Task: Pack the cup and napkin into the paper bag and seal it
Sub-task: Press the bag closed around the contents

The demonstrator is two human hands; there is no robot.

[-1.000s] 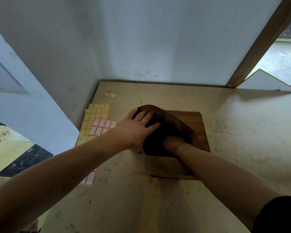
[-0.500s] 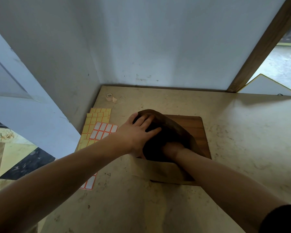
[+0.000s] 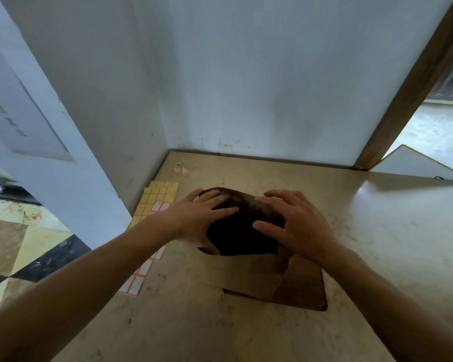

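A brown paper bag (image 3: 246,273) lies on the table with its dark open mouth (image 3: 236,236) facing me. My left hand (image 3: 202,218) rests flat on the left side of the bag's upper flap, fingers spread. On the right side of that flap lies my right hand (image 3: 290,223), also with fingers spread and thumb at the mouth's edge. The cup and the napkin cannot be seen; the bag's inside is too dark to tell.
A wooden board (image 3: 304,291) lies under the bag. Sheets of yellow and white sticker labels (image 3: 154,202) lie to the left, by the table's edge. A small tape roll (image 3: 179,167) sits near the back corner. Walls close the back and left.
My right hand has come out of the bag's mouth and now lies on top of the bag. The left hand stays on the flap.
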